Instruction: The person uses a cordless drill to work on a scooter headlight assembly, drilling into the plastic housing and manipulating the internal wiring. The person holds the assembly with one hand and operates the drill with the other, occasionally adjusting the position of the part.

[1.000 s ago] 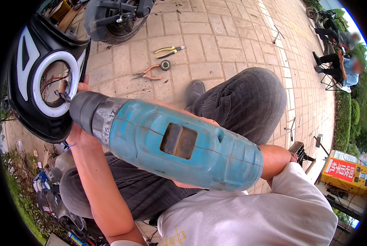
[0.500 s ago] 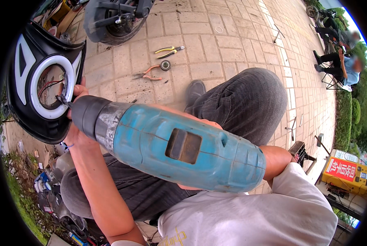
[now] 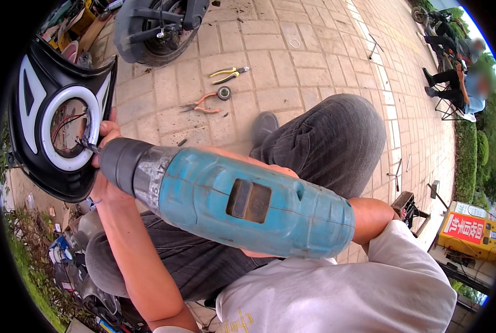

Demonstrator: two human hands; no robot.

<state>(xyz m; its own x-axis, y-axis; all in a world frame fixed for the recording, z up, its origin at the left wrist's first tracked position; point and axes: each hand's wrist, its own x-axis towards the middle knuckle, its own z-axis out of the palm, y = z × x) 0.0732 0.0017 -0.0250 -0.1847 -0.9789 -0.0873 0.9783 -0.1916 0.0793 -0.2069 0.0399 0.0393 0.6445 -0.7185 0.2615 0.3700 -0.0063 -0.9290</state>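
Note:
My left hand (image 3: 105, 183) grips the lower right edge of a black plastic panel (image 3: 40, 166) with white inserts and a white ring, red and dark wires showing inside the ring. My right hand (image 3: 267, 166) holds a teal cordless drill (image 3: 195, 194) with a dark chuck, its body hiding most of that hand. The dark drill bit (image 3: 87, 144) points left at the ring's right inner edge; whether it touches is unclear. Yellow-handled cutters (image 3: 228, 72), orange-handled pliers (image 3: 203, 108) and a dark tape roll (image 3: 223, 93) lie on the paving above the drill.
A scooter wheel (image 3: 148, 39) stands at the top left, beside clutter. My bent knee (image 3: 336, 133) rises at centre right. Seated people (image 3: 458, 89) and motorbikes are farther right. A yellow machine (image 3: 469, 227), a metal stand (image 3: 406, 211) and tools occupy the lower right. Parts pile at the lower left.
The drill has moved slightly down and to the right over the past second. The panel, still in my left hand, has shifted and tilted a little.

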